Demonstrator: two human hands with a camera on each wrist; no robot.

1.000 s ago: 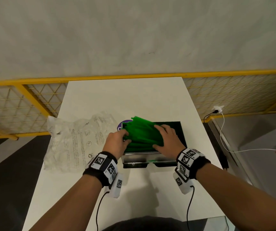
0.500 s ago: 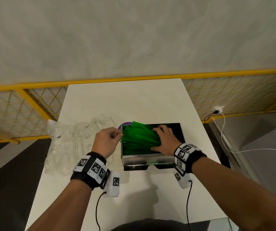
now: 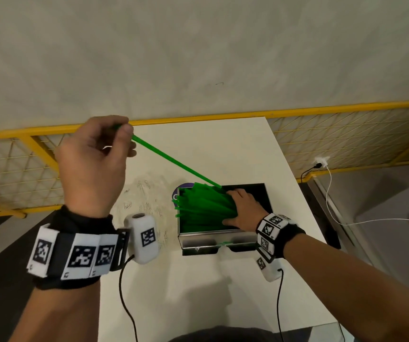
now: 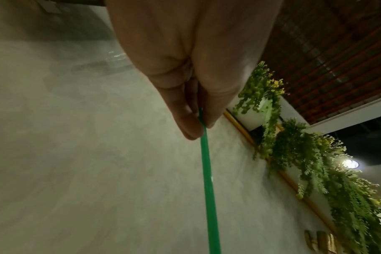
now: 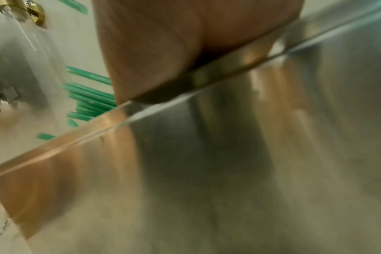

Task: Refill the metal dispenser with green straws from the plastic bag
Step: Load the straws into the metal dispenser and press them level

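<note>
The metal dispenser (image 3: 208, 239) stands open on the white table, holding a loose heap of green straws (image 3: 203, 208). My right hand (image 3: 241, 209) lies flat on the heap's right side with straight fingers. My left hand (image 3: 94, 164) is raised high at the left and pinches one end of a single green straw (image 3: 173, 161) between thumb and fingertips; its far end still reaches the pile. The left wrist view shows that pinch on the single straw (image 4: 207, 171). In the right wrist view, straw ends (image 5: 87, 99) poke past the dispenser's steel wall (image 5: 228, 154).
The crumpled clear plastic bag (image 3: 149, 201) lies on the table (image 3: 198, 292) left of the dispenser, partly hidden by my left wrist. A yellow mesh railing (image 3: 346, 139) runs behind the table. A white charger cable (image 3: 332, 193) hangs at the right.
My left hand left the heap's left edge and rose up and to the left, drawing one straw out with it. My right hand stayed pressed on the straws.
</note>
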